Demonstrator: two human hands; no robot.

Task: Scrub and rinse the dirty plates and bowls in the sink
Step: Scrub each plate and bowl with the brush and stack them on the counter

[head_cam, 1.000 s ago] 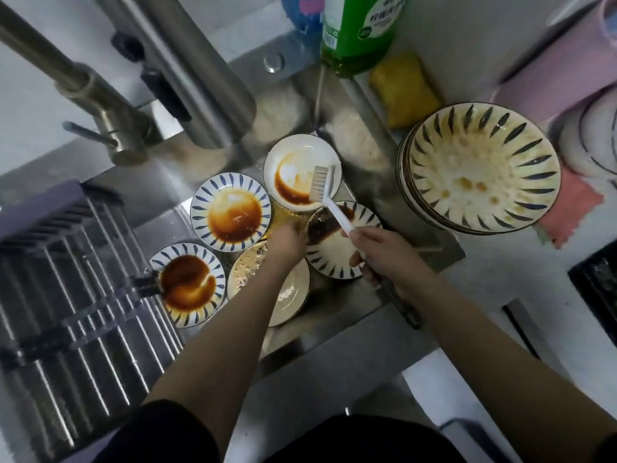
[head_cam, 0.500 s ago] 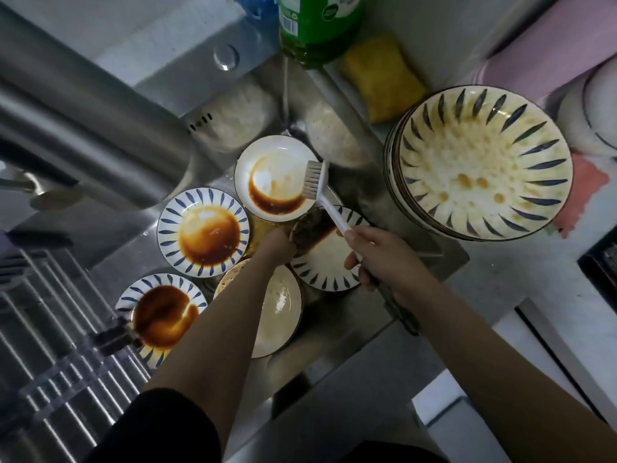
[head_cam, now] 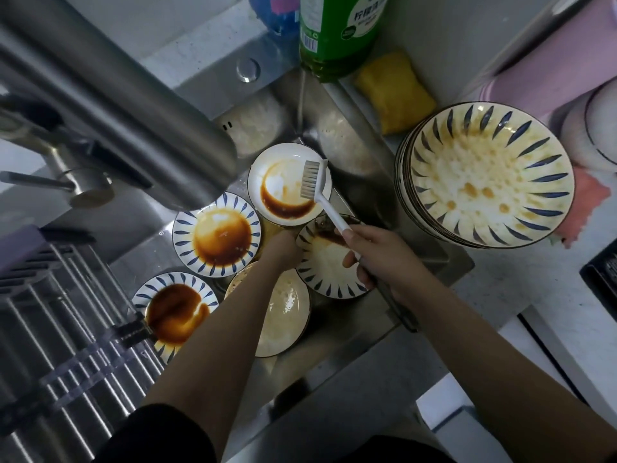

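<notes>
Head view: right hand [head_cam: 384, 255] curled round the handle of a white dish brush [head_cam: 319, 192], bristles over the white saucer [head_cam: 283, 172] with a brown sauce ring, at the far end of the steel sink [head_cam: 367, 332]. Left hand [head_cam: 278, 248] reaches down between dishes, at the rim of the blue-petal plate [head_cam: 327, 272]; fingers hidden, can't tell whether they grip. Two sauce-filled blue-petal plates, one [head_cam: 217, 238] near the tap, one [head_cam: 173, 312] by the drying rack [head_cam: 50, 329]. Cream plate [head_cam: 287, 315] lies partly under the left forearm. Stack of stained petal bowls [head_cam: 487, 175] on the counter right of the sink. Faucet spout [head_cam: 110, 108] top left. Green detergent bottle [head_cam: 337, 28] and yellow sponge [head_cam: 395, 90] at the back corner.
</notes>
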